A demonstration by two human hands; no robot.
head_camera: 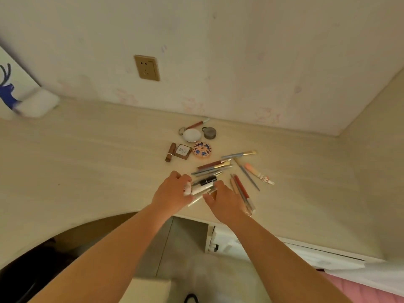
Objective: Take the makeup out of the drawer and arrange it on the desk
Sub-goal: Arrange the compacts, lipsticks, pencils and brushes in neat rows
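Note:
Makeup lies spread on the pale wooden desk (87,162). My left hand (172,193) and my right hand (223,200) together grip a bundle of tubes and pens (203,186) just above the desk's front edge. Beyond them lie several brushes and liners (218,167), a peach tube (254,170) and a few pencils (241,190). Farther back sit a brown lipstick (170,152), a square compact (181,151), a patterned round compact (202,150), a white round compact (192,134) and a small grey jar (209,132). The open drawer (190,235) shows below the desk edge.
The wall with a gold socket (147,67) rises behind the desk. A white box with a blue deer print (13,88) stands at the far left. A white cabinet front (306,254) and pink fabric (360,285) lie at the lower right.

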